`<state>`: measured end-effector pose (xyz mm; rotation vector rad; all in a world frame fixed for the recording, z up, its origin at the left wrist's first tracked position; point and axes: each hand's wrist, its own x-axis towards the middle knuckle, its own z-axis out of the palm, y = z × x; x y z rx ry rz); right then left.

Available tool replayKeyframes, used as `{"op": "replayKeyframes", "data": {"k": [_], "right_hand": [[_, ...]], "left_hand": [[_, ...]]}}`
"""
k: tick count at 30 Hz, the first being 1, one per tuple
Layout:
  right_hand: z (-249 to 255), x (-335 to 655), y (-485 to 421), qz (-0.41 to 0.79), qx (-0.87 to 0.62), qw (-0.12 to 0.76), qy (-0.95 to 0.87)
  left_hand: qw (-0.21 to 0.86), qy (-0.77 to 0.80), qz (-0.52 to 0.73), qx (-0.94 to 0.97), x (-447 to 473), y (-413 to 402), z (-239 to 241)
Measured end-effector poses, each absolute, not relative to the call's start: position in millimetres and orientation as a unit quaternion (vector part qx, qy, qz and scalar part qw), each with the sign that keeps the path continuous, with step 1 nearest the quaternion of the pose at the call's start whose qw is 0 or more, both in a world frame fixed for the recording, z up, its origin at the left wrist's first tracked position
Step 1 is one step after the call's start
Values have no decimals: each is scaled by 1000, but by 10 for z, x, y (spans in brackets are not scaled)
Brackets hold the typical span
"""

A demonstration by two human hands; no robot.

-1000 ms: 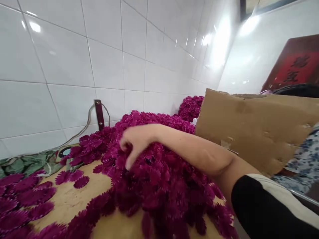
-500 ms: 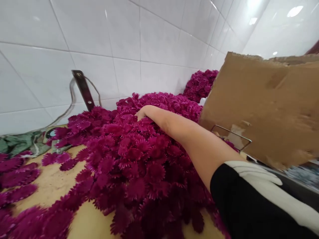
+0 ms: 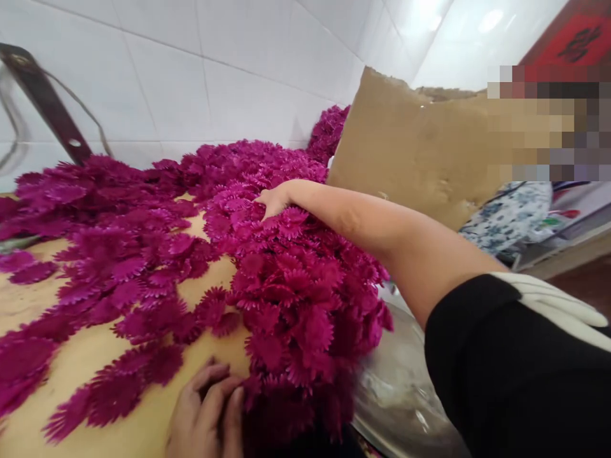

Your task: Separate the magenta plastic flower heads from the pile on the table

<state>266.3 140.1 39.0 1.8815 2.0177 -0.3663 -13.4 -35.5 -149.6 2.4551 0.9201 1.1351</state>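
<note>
Head view shows the right grip (image 3: 275, 201) reaching across a heap of magenta flower pieces (image 3: 296, 286), its thumb side turned toward the camera. The fingertips sink among the petals, so how wide they are spread, or whether they pinch a piece, I cannot tell. The flowers lie under and all around this grip, rising behind it and piling thickly in front of it.

The left grip (image 3: 207, 413) is nearer the camera, below the right one. Its fingers are bent in a loose curl, tips at the edge of the heap; the thumb is hidden, and I cannot tell whether anything is held. Beneath and to the left of it, the tan worktop (image 3: 143, 420) shows between scattered flowers, which overlap in patches and rows.

Beyond the right grip, a second flower heap (image 3: 329, 133) stands against the tiled wall (image 3: 167, 76). To that grip's right, past the forearm, a cardboard sheet (image 3: 410, 152) stands tilted, with a blue-and-white patterned cloth (image 3: 513, 213) beside its lower edge and a red panel (image 3: 573, 44) behind. Well left of the right grip, a dark bracket (image 3: 48, 105) leans at the wall. Right of the left grip, a shiny metal surface (image 3: 405, 375) shows under the arm.
</note>
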Motion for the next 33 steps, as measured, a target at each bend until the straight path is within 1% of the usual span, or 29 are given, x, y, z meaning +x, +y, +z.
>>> {"op": "replayKeyframes", "data": {"k": [2, 5, 9, 13, 19, 22, 24, 27, 30, 31, 33], "right_hand": [[402, 2744, 1198, -126, 671, 181, 708], [430, 2845, 890, -117, 677, 194, 700], [490, 2915, 452, -116, 680, 227, 687], [540, 2954, -74, -137, 680, 235, 681], [514, 3024, -903, -116, 693, 213, 678], [482, 3025, -1249, -145, 717, 214, 648], [456, 3003, -1448, -182, 737, 224, 611], [416, 2963, -1699, -247, 764, 247, 542], [409, 2958, -1882, -309, 777, 263, 482], [427, 2966, -1923, -328, 775, 256, 475], [507, 2989, -1959, -327, 786, 205, 482]], "left_hand": [[145, 309, 395, 853, 103, -462, -1389], [135, 300, 441, 835, 442, -636, -1199], [219, 289, 434, 825, 762, -785, -1077], [283, 264, 425, 818, 986, -917, -1099], [320, 228, 382, 836, 1238, -1201, -1262], [355, 247, 344, 833, 1324, -1340, -1287], [372, 223, 302, 849, 1356, -1388, -1244], [364, 180, 230, 884, 1352, -1375, -1108], [321, 166, 188, 913, 1284, -1300, -963], [305, 166, 177, 921, 1245, -1268, -925], [276, 179, 166, 930, 1137, -1193, -867]]}}
